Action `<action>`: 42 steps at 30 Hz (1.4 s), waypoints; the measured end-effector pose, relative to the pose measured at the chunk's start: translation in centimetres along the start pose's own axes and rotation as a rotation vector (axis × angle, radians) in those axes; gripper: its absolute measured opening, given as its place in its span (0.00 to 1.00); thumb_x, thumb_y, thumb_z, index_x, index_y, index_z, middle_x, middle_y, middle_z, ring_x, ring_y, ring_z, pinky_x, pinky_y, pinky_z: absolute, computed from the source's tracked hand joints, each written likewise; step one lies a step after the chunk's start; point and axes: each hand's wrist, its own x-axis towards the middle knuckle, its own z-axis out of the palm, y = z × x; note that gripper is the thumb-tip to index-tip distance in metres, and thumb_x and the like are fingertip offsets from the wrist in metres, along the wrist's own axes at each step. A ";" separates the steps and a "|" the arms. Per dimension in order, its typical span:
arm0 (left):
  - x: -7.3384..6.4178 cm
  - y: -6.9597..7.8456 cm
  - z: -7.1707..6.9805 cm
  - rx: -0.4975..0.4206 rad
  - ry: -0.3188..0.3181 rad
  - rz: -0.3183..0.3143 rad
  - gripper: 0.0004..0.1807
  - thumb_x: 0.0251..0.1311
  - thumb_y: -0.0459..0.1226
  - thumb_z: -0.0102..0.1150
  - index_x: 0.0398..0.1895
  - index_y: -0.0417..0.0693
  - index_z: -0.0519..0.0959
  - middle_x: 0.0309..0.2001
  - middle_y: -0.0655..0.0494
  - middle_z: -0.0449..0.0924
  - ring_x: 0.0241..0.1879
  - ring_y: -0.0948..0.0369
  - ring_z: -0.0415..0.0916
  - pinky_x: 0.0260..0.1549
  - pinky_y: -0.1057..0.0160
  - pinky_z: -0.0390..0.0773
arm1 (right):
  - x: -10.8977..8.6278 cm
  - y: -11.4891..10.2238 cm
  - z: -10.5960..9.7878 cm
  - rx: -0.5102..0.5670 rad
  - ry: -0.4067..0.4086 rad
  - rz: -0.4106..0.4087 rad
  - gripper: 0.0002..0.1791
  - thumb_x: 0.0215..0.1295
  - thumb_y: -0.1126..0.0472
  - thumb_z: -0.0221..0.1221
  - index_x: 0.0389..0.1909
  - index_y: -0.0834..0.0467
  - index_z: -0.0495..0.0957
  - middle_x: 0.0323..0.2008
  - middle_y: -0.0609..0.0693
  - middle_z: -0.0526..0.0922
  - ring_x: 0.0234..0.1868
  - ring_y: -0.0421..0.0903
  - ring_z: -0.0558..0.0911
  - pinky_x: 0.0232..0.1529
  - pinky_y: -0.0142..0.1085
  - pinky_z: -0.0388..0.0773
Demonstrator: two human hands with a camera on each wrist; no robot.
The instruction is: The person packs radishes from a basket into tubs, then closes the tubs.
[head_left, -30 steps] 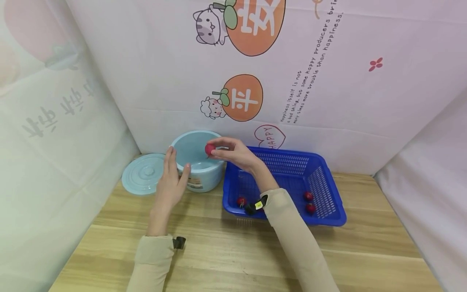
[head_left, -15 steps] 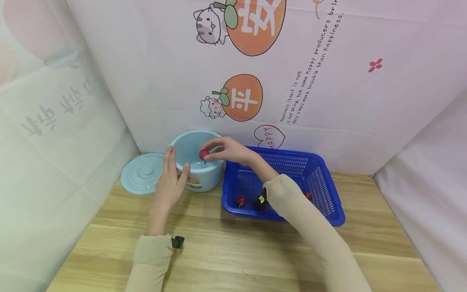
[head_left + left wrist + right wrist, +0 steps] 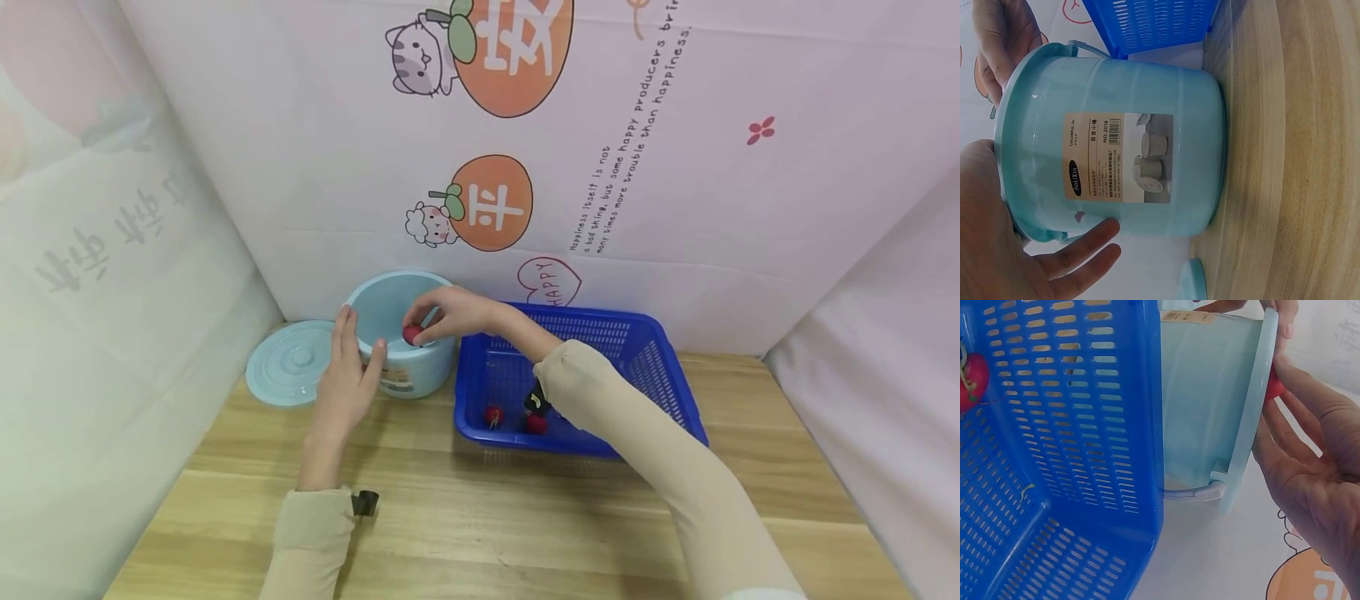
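A light blue plastic bucket [image 3: 417, 377] stands uncovered near the back wall, its printed label [image 3: 1096, 156] facing the front. My left hand [image 3: 347, 385] rests against the bucket's left side and rim, fingers fairly straight and spread. At the right side of the mouth, my right hand [image 3: 463, 312] pinches a small red radish [image 3: 412, 335] between thumb and fingers, low at the opening. Part of this radish [image 3: 1274, 386] shows past the rim in the right wrist view. Two more radishes lie in the blue basket, one at the left [image 3: 492, 416] and another radish [image 3: 536, 424] beside it.
The blue slotted basket [image 3: 467, 367] stands close to the bucket's right, under my right forearm, which hides part of its inside. A round light blue lid [image 3: 281, 367] lies left of the bucket. Behind them hangs a printed white cloth [image 3: 637, 317]; the table [image 3: 420, 517] is wooden.
My right hand has moved left and lower with the radish, into the bucket's mouth. The left hand has stayed at the bucket. My right sleeve now covers the radishes at the basket's right.
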 end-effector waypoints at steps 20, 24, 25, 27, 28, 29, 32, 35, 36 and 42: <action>-0.1 0.0 0.0 0.010 -0.009 0.004 0.44 0.82 0.61 0.36 0.87 0.44 0.41 0.87 0.55 0.33 0.63 0.30 0.73 0.46 0.29 0.79 | -0.5 0.3 0.5 0.051 0.046 0.058 0.34 0.68 0.54 0.73 0.71 0.61 0.75 0.70 0.61 0.77 0.68 0.59 0.79 0.62 0.38 0.79; -0.2 0.0 0.0 0.012 -0.009 0.000 0.44 0.82 0.61 0.35 0.87 0.45 0.41 0.87 0.56 0.33 0.61 0.29 0.74 0.45 0.29 0.79 | -0.6 0.3 0.6 0.050 0.036 0.051 0.34 0.68 0.54 0.72 0.71 0.63 0.74 0.69 0.62 0.77 0.68 0.58 0.79 0.63 0.37 0.78; -0.1 -0.1 0.1 0.014 -0.007 0.001 0.44 0.82 0.61 0.35 0.87 0.45 0.41 0.87 0.55 0.33 0.60 0.30 0.75 0.44 0.30 0.79 | -0.6 0.3 0.6 0.049 0.035 0.048 0.34 0.69 0.55 0.72 0.71 0.63 0.74 0.69 0.62 0.77 0.68 0.58 0.79 0.63 0.37 0.78; -0.1 -0.1 0.1 0.013 -0.004 0.003 0.44 0.82 0.61 0.35 0.87 0.45 0.41 0.87 0.55 0.34 0.59 0.30 0.76 0.43 0.30 0.80 | -0.6 0.4 0.6 0.053 0.032 0.044 0.34 0.69 0.55 0.72 0.71 0.65 0.74 0.69 0.63 0.77 0.68 0.59 0.79 0.63 0.37 0.78; -0.1 -0.1 0.1 0.013 -0.004 0.005 0.44 0.82 0.61 0.36 0.87 0.45 0.42 0.87 0.55 0.34 0.58 0.30 0.76 0.42 0.31 0.80 | -0.6 0.4 0.6 0.058 0.030 0.043 0.34 0.69 0.56 0.72 0.71 0.65 0.74 0.69 0.63 0.77 0.68 0.59 0.79 0.63 0.37 0.78; -0.1 -0.1 0.2 0.013 -0.004 0.007 0.44 0.82 0.61 0.36 0.87 0.45 0.42 0.87 0.55 0.34 0.58 0.30 0.77 0.41 0.31 0.81 | -0.7 0.4 0.6 0.066 0.029 0.044 0.33 0.69 0.56 0.71 0.70 0.65 0.74 0.69 0.63 0.77 0.68 0.59 0.79 0.63 0.38 0.78; -0.1 -0.1 0.3 0.013 -0.002 0.009 0.44 0.82 0.61 0.36 0.87 0.46 0.41 0.87 0.55 0.34 0.56 0.31 0.78 0.40 0.32 0.81 | -0.8 0.4 0.5 0.082 0.032 0.054 0.32 0.69 0.56 0.71 0.70 0.62 0.75 0.68 0.61 0.78 0.67 0.60 0.79 0.62 0.38 0.79; -0.1 -0.2 0.3 0.010 0.001 0.013 0.44 0.82 0.61 0.36 0.87 0.46 0.41 0.87 0.55 0.34 0.57 0.31 0.78 0.40 0.32 0.82 | -0.9 0.4 0.5 0.091 0.041 0.061 0.31 0.69 0.56 0.72 0.69 0.60 0.76 0.66 0.58 0.80 0.67 0.59 0.80 0.60 0.38 0.80; -0.1 -0.2 0.3 0.008 0.003 0.013 0.44 0.82 0.61 0.36 0.87 0.46 0.42 0.87 0.56 0.35 0.57 0.32 0.78 0.40 0.32 0.82 | -0.9 0.4 0.5 0.090 0.044 0.061 0.31 0.69 0.55 0.72 0.69 0.59 0.76 0.66 0.57 0.80 0.67 0.59 0.80 0.60 0.38 0.80; 0.0 -0.2 0.3 0.002 0.020 0.019 0.44 0.82 0.60 0.37 0.87 0.45 0.43 0.87 0.56 0.35 0.53 0.33 0.79 0.38 0.34 0.82 | -0.8 1.2 0.8 0.111 0.083 0.018 0.25 0.70 0.56 0.71 0.65 0.59 0.80 0.63 0.58 0.83 0.62 0.51 0.84 0.59 0.36 0.81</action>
